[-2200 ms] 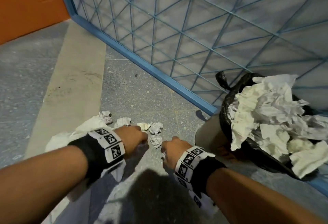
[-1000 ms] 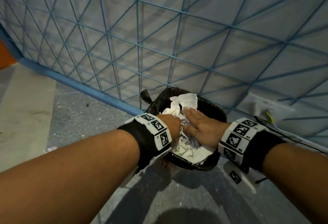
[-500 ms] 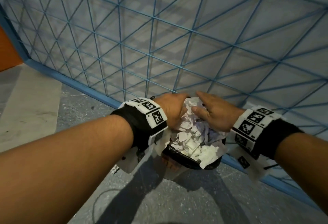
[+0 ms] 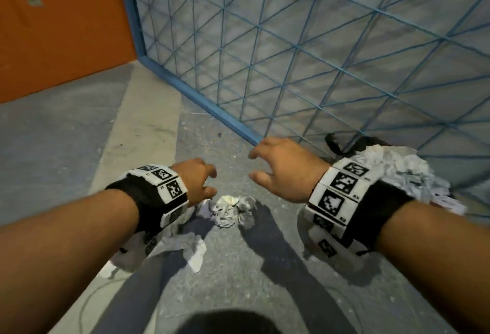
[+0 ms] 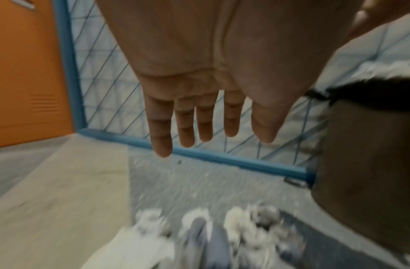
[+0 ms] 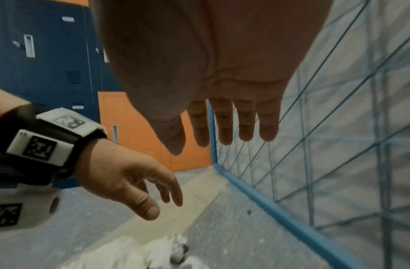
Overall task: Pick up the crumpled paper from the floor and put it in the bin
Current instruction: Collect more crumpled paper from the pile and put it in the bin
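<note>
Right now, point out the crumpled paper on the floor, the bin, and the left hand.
crumpled paper point(image 4: 233, 210), head view, middle of the wad on the floor.
bin point(image 5: 365, 152), left wrist view, its brown side wall.
left hand point(image 4: 195, 181), head view, back of the hand.

my head view looks down at the floor point(image 4: 217, 267) from above; each wrist view peers close along my palm toward the fence point(image 5: 222, 160), sharing the paper point(image 4: 233, 210)

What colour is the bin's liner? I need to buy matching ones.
Black liner, clearest in the head view.
</note>
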`<action>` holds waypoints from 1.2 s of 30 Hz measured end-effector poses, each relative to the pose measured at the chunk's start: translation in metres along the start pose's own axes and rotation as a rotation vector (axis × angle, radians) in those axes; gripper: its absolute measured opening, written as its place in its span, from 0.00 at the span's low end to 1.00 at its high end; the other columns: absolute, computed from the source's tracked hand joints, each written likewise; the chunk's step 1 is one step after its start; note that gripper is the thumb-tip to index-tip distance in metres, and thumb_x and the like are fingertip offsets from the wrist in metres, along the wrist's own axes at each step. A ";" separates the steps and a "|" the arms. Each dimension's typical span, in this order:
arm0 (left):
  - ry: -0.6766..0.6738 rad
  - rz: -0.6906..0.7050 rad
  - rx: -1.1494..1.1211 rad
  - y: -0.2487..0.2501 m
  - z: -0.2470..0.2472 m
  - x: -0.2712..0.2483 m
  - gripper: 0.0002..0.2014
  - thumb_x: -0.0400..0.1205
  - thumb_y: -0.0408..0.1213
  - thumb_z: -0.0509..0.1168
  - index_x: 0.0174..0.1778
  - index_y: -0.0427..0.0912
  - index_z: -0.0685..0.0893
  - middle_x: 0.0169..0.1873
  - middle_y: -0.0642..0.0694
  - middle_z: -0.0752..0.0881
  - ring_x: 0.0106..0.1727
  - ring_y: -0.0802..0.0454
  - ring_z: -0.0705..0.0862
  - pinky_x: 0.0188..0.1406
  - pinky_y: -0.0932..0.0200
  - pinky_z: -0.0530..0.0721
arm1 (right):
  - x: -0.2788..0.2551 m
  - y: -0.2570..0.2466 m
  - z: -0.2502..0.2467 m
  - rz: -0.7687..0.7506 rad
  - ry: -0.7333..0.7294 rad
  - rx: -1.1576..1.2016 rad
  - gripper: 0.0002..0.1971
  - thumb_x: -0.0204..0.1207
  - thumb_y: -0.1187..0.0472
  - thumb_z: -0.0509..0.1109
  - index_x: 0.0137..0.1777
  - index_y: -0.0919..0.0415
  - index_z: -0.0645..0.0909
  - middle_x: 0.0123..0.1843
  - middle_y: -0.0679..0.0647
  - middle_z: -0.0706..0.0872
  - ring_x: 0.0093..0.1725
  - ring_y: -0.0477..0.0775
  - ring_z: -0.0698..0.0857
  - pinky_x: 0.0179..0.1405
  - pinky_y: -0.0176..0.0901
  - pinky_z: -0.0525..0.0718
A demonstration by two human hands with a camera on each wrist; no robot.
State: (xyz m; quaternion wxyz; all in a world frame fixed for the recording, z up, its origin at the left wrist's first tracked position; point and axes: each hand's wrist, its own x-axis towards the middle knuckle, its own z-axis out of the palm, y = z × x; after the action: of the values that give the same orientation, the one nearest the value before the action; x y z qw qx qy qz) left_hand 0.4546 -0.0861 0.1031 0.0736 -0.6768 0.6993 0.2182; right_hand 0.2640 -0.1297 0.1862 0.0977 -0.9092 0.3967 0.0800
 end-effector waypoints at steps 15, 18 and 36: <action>-0.087 0.109 0.021 0.023 0.123 0.046 0.19 0.81 0.39 0.61 0.68 0.43 0.70 0.65 0.42 0.71 0.62 0.39 0.77 0.54 0.45 0.79 | 0.074 0.028 0.193 0.276 -0.371 0.112 0.40 0.64 0.54 0.79 0.75 0.50 0.62 0.75 0.57 0.61 0.68 0.68 0.74 0.64 0.57 0.79; -0.207 0.076 0.064 0.028 0.139 0.055 0.21 0.82 0.38 0.61 0.71 0.41 0.69 0.68 0.39 0.70 0.66 0.37 0.75 0.58 0.44 0.78 | 0.069 0.028 0.212 0.241 -0.402 0.082 0.27 0.72 0.60 0.71 0.70 0.53 0.67 0.71 0.58 0.65 0.63 0.68 0.77 0.61 0.54 0.81; -0.024 0.113 0.193 0.040 -0.004 0.019 0.18 0.83 0.49 0.59 0.65 0.44 0.75 0.59 0.43 0.77 0.59 0.40 0.82 0.57 0.47 0.82 | 0.003 0.005 0.094 0.149 -0.397 0.103 0.23 0.74 0.49 0.70 0.65 0.57 0.69 0.61 0.62 0.79 0.59 0.68 0.82 0.52 0.55 0.80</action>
State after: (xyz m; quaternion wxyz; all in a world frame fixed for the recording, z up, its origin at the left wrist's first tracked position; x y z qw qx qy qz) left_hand 0.4149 -0.1059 0.1071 0.1343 -0.6233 0.7532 0.1617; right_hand 0.2557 -0.1123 0.0936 0.2141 -0.8375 0.4396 0.2439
